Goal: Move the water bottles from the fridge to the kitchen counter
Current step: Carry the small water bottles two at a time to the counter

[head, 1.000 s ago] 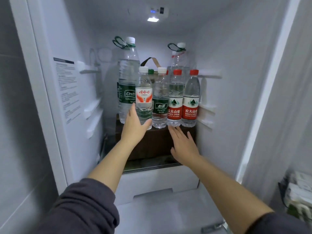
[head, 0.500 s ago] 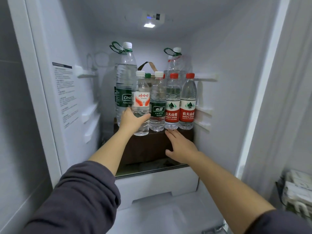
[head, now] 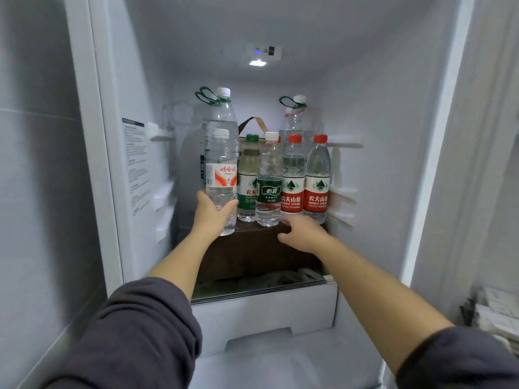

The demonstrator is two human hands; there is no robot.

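Left hand [head: 213, 217] holds one bottle [head: 222, 178] upright at the box's [head: 252, 256] front left corner
Fingers wrap its lower half; its base seems just past the box edge, inside the fridge [head: 365, 108]. The right hand [head: 304, 234], loosely curled and holding nothing, sits at the front edge below a red-label bottle [head: 292, 178], probably next
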